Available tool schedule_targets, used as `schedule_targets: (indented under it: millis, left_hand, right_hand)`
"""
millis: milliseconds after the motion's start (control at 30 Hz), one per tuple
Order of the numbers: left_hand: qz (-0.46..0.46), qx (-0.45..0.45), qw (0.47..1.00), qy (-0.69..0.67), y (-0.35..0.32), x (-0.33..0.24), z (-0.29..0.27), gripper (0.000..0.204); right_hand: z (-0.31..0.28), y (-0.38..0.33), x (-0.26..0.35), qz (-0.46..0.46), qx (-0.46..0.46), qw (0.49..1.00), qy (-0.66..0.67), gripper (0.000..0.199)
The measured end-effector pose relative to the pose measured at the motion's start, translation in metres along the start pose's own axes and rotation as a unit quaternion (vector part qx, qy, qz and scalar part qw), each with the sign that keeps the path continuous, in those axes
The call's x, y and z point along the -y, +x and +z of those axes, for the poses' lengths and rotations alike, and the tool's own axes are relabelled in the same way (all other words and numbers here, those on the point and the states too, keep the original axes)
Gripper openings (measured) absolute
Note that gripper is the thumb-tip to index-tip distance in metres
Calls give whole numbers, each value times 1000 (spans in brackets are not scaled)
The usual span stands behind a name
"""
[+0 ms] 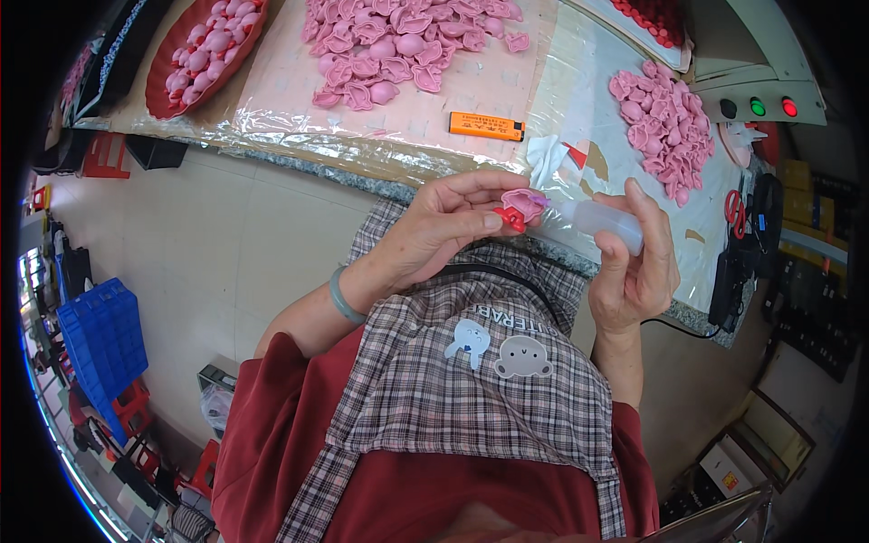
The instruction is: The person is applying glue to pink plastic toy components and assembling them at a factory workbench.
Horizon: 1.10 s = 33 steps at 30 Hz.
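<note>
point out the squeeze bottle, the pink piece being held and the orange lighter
squeeze bottle (605, 222), head view, clear body
pink piece (522, 203), head view, top face
orange lighter (486, 126), head view, middle of its body

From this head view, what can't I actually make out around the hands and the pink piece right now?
- Pink piece: its underside and the red part's join are hidden by the left hand fingers.
- Squeeze bottle: its tip at the piece is too small to tell contact; its base is covered by the right hand.
- Red tray: cut off by the top edge.
</note>
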<state>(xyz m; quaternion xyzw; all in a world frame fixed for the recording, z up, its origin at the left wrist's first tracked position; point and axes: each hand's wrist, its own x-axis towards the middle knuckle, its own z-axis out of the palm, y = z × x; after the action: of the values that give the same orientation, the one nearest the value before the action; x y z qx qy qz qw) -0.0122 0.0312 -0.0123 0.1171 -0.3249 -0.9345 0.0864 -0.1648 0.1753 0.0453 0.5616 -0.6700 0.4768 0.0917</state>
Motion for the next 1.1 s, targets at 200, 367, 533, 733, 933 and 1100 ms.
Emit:
schedule_targets:
  millis: [200, 367, 533, 733, 933, 1100]
  left_hand:
    - [6, -4, 1000, -2, -1, 0, -2, 47]
    - [14, -4, 1000, 8, 0, 0, -1, 48]
    - [14, -4, 1000, 3, 0, 0, -2, 48]
    - [19, -9, 1000, 3, 0, -1, -1, 48]
    - [43, -24, 999, 11, 0, 0, 0, 48]
    - [55, -25, 998, 16, 1, 1, -3, 47]
  right_hand:
    - [-2, 1, -1, -2, 4, 1000, -8, 42]
    - [-3, 0, -1, -6, 0, 1000, -17, 43]
    - [-2, 0, 1, -15, 10, 1000, -24, 39]
    - [-2, 0, 1, -16, 7, 999, -33, 43]
    - [-2, 1, 2, -37, 11, 998, -45, 39]
    - [-2, 1, 3, -42, 22, 997, -56, 39]
